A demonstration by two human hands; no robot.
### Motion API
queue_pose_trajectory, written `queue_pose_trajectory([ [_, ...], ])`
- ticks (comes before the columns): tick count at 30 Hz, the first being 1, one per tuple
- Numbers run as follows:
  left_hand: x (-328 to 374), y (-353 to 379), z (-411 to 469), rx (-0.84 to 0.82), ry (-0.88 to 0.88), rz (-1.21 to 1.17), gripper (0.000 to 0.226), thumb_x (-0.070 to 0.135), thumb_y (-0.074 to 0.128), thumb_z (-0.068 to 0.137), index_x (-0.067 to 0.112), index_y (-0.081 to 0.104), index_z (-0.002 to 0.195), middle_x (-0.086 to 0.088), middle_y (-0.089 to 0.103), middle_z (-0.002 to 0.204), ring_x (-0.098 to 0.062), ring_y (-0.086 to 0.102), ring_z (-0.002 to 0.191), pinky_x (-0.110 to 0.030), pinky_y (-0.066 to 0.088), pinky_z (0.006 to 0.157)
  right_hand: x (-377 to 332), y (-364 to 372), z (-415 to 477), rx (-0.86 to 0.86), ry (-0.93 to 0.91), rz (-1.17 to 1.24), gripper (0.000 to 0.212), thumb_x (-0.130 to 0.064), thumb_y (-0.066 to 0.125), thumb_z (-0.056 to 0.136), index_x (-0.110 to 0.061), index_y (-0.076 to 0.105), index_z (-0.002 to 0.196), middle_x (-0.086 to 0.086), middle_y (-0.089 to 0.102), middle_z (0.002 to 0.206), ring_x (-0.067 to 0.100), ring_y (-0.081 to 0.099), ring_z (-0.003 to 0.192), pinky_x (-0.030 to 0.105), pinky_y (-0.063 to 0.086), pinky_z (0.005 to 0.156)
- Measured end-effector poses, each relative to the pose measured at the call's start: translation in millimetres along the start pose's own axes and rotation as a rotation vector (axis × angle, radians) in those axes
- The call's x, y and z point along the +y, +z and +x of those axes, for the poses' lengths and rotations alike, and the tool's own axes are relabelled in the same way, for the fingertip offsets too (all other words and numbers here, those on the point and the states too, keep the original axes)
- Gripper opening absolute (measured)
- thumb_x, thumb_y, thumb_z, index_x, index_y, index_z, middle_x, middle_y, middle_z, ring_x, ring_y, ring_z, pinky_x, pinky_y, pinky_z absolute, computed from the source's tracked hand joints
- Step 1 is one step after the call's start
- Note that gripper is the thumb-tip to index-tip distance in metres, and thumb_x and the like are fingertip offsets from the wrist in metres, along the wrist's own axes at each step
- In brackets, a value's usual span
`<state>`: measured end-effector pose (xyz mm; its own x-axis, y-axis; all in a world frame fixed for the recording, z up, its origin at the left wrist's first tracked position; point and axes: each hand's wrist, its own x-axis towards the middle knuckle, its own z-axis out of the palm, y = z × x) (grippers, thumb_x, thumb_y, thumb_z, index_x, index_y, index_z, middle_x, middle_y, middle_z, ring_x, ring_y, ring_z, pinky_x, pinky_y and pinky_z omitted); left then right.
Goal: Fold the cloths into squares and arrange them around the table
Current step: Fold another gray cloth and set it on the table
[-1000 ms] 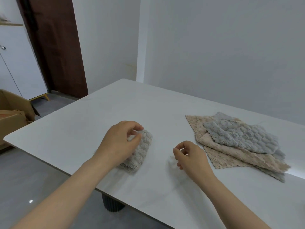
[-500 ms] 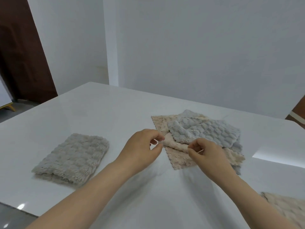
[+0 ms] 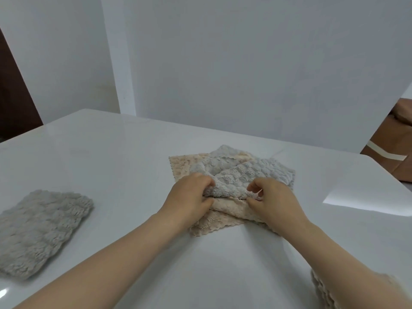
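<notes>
— Cloths, where are they?
— Folded grey cloth (image 3: 42, 230) lies at the table's (image 3: 116, 157) left edge. Mid-table, toward the far edge, the left hand (image 3: 189, 198) and right hand (image 3: 274, 199) each pinch the near edge of the top grey cloth (image 3: 243, 177) on the pile (image 3: 223, 217).
— And right?
— Another cloth (image 3: 323, 291) at the near right corner.

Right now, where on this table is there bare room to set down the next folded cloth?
Bare top runs between the folded grey cloth and the cloth pile, along the far edge of the table, and right of the pile. It is crowded mid-table, where the left hand and right hand pinch the grey cloth.
</notes>
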<state>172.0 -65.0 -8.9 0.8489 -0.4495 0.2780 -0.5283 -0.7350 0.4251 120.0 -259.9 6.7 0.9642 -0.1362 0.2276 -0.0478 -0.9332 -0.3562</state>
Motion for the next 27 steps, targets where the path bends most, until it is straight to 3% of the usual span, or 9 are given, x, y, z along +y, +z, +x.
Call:
queue_pose_trajectory([
  [4,-5,9,12,0.01,-0.002,0.071,0.029,0.021,0.062,0.08,0.022,0.06,0.11,0.003,0.054,0.109,-0.018,0.051,0.104,-0.027,0.04,0.084,7,8,13,-0.015,-0.075,-0.114,0.028,-0.024,0.059,0.087,-0.023,0.06,0.114,-0.003,0.06,0.111,0.017,0.054,0.107,0.027,0.043,0.085],
  [8,-6,12,20,0.025,-0.017,0.051,0.025,0.014,0.057,0.082,0.018,0.064,0.105,-0.001,0.057,0.106,-0.02,0.052,0.103,-0.029,0.043,0.085,9,13,21,-0.021,-0.118,-0.175,0.027,-0.025,0.057,0.089,-0.023,0.06,0.116,-0.003,0.057,0.112,0.017,0.051,0.111,0.028,0.041,0.085],
  [18,0,2,23,0.143,0.044,0.056,0.011,0.021,0.054,0.087,0.017,0.062,0.092,0.002,0.056,0.096,-0.019,0.052,0.093,-0.025,0.035,0.074,12,5,19,0.04,-0.125,-0.161,0.02,-0.024,0.051,0.093,-0.023,0.064,0.107,-0.005,0.059,0.107,0.017,0.052,0.108,0.03,0.042,0.079],
  [27,36,-34,22,0.258,0.038,-0.282,0.008,0.013,0.057,0.087,0.014,0.064,0.091,0.003,0.063,0.1,-0.011,0.056,0.095,-0.024,0.047,0.082,2,-37,18,0.283,-0.121,0.062,0.015,-0.013,0.05,0.092,-0.012,0.062,0.101,0.001,0.063,0.095,0.019,0.057,0.087,0.03,0.044,0.076],
])
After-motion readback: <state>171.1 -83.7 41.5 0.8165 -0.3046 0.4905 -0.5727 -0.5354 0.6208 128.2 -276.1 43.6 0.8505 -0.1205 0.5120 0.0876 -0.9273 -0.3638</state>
